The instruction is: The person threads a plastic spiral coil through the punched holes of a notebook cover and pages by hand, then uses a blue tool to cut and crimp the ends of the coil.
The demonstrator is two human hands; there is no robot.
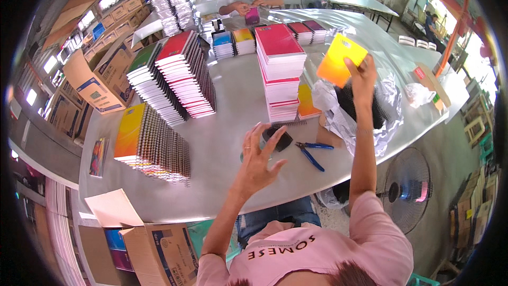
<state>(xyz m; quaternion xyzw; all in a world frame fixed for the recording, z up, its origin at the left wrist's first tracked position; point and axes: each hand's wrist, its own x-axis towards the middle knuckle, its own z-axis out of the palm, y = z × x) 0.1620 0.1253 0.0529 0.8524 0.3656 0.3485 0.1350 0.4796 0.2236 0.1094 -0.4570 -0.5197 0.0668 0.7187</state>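
Right hand point(363, 77) lifts a yellow notebook point(340, 59) high, pinched by one edge. Left hand point(257, 159) hovers empty, fingers spread, over the counter point(227, 143) near the blue pliers point(312, 153).

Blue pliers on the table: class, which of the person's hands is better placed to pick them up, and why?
Probably the left. The left hand hovers open and empty just beside the pliers, while the right hand is raised higher, its grip shut on a yellow notebook.
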